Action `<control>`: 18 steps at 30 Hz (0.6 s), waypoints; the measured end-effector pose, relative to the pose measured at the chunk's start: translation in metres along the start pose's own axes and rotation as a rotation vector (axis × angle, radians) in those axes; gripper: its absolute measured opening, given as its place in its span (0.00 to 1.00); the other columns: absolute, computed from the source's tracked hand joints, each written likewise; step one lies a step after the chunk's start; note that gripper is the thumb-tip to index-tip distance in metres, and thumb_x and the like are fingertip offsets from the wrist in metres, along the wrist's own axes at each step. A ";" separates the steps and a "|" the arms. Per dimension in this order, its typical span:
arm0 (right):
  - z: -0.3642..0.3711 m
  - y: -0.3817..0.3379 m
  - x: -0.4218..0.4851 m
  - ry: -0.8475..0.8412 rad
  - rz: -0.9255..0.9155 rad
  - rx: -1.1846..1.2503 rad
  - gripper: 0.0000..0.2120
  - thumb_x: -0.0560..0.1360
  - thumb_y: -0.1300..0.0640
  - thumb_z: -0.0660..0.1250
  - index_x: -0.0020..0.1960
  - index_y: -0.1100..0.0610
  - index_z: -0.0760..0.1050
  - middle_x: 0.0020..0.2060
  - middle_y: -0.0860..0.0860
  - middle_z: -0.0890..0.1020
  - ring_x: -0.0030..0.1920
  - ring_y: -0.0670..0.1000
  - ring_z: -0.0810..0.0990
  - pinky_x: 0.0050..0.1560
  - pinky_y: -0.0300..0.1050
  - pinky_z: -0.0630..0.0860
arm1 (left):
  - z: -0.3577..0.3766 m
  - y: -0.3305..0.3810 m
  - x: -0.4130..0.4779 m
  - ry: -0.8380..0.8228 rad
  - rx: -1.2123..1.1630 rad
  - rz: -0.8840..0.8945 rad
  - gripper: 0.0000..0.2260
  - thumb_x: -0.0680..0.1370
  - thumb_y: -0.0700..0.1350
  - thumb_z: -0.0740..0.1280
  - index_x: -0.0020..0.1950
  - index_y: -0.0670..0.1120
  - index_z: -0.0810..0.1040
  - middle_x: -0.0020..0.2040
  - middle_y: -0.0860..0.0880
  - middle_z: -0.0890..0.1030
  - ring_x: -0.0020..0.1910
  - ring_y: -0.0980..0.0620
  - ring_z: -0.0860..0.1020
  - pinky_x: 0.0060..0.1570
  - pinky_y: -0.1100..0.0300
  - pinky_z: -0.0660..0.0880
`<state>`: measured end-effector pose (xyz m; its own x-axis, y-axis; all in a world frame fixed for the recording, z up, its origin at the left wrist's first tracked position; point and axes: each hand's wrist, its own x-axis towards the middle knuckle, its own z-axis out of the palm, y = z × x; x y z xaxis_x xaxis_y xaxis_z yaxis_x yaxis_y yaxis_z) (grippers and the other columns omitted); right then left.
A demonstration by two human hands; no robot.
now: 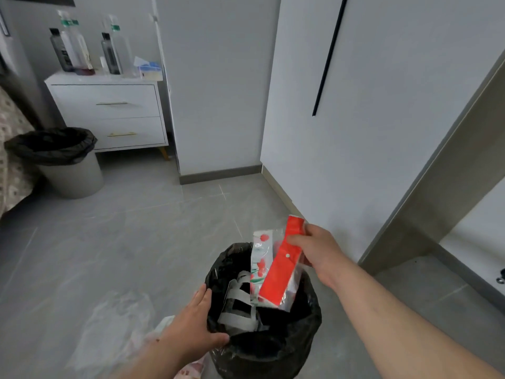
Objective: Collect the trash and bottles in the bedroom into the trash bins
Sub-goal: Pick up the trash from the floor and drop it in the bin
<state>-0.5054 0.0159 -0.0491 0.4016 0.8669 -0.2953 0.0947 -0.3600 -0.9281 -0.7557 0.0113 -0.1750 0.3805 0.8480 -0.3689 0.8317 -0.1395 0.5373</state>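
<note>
A trash bin lined with a black bag [276, 348] stands on the floor right below me. White paper scraps [237, 310] lie inside it. My right hand [314, 250] pinches the top of red and white plastic wrappers [276, 272], which hang upright with their lower ends inside the bin's mouth. My left hand [196, 321] grips the bin's left rim, thumb over the bag's edge. A second grey bin with a black bag [60, 160] stands far left by the bed. Several bottles [82, 50] stand on the white nightstand [109, 113].
A clear plastic bag [114, 326] lies crumpled on the grey tile floor to the left of the near bin. A tissue box [149, 68] sits on the nightstand. The patterned bed edge [11, 160] is at far left, white wardrobe doors [355, 105] ahead, a doorway at right.
</note>
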 end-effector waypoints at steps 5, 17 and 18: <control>0.037 0.056 0.015 -0.126 -0.031 -0.495 0.12 0.68 0.58 0.71 0.51 0.55 0.78 0.41 0.47 0.81 0.38 0.45 0.80 0.43 0.42 0.77 | 0.004 -0.010 0.005 0.026 -0.015 0.017 0.51 0.67 0.60 0.71 0.78 0.50 0.42 0.78 0.58 0.39 0.77 0.55 0.54 0.72 0.55 0.62; 0.108 0.150 0.044 -0.487 -0.035 -1.041 0.38 0.77 0.48 0.63 0.79 0.50 0.44 0.79 0.53 0.45 0.78 0.57 0.49 0.76 0.48 0.53 | 0.005 -0.015 0.005 0.024 -0.085 0.069 0.49 0.70 0.60 0.71 0.78 0.51 0.40 0.77 0.58 0.36 0.77 0.57 0.44 0.75 0.56 0.55; 0.110 0.155 0.045 -0.509 -0.010 -1.041 0.40 0.77 0.48 0.63 0.79 0.49 0.42 0.79 0.53 0.44 0.78 0.58 0.48 0.76 0.48 0.52 | 0.005 -0.016 0.004 0.030 -0.086 0.077 0.49 0.70 0.60 0.71 0.78 0.51 0.40 0.77 0.58 0.36 0.77 0.58 0.44 0.75 0.57 0.54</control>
<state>-0.5733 0.0371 -0.2312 0.0063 0.8247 -0.5655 0.8950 -0.2569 -0.3647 -0.7654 0.0145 -0.1893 0.4285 0.8515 -0.3022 0.7625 -0.1614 0.6266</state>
